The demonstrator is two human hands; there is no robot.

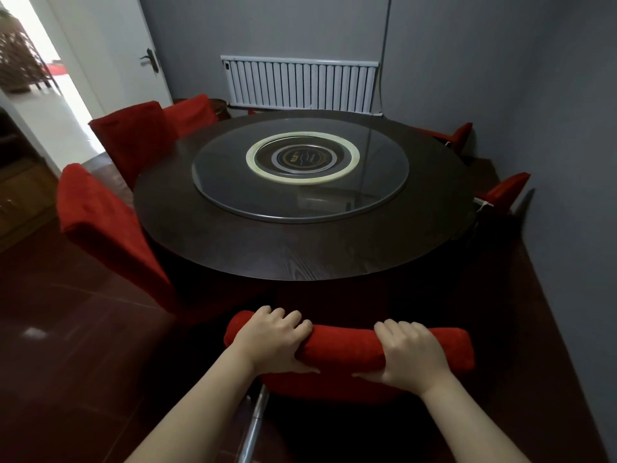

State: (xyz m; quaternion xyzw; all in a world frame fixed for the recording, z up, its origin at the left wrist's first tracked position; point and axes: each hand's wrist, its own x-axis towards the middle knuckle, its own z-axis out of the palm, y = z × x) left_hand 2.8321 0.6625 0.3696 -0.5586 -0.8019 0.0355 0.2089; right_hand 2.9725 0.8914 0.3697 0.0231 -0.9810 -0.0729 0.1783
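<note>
Both hands (340, 349) grip the red chair back (350, 349).

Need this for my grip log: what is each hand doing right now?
Left hand: closed, gripping the top of the red chair back.
Right hand: closed, gripping the same chair back.

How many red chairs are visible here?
6 red chairs: one at the near edge, held by the left hand and right hand; three on the left; two on the right. Others may hide behind the table.
</note>
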